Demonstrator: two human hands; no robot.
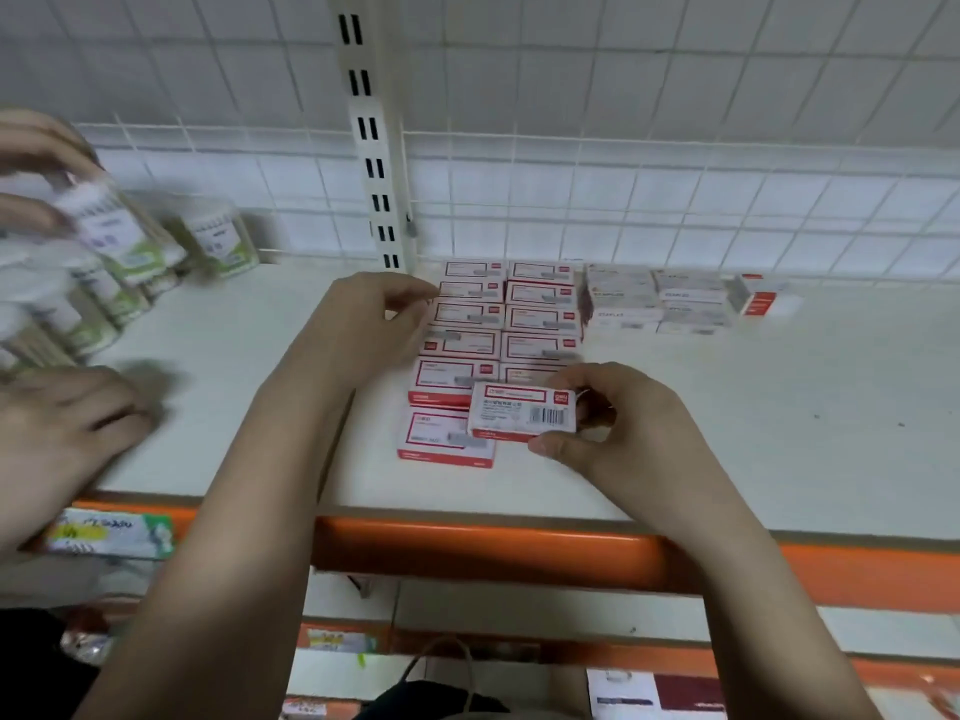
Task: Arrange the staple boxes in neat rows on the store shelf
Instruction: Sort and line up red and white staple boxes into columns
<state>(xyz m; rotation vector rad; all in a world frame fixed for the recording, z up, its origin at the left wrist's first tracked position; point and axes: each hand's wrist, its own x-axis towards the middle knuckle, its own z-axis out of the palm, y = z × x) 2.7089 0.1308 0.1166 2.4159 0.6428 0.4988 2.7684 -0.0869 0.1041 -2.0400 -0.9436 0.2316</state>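
The right hand (618,428) is pinching a red-and-white staple box (522,412) by its right end, thumb underneath, holding it just above the front of the right row (540,324) on the shelf (779,433). The left hand (363,324), fingers loosely curled, is touching the left row (457,345), seemingly gripping nothing.

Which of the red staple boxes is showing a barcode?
The box gripped by the right hand, at the front of the right column. The others show their framed label side.

"STAPLES" is legible on the grey boxes (621,298).
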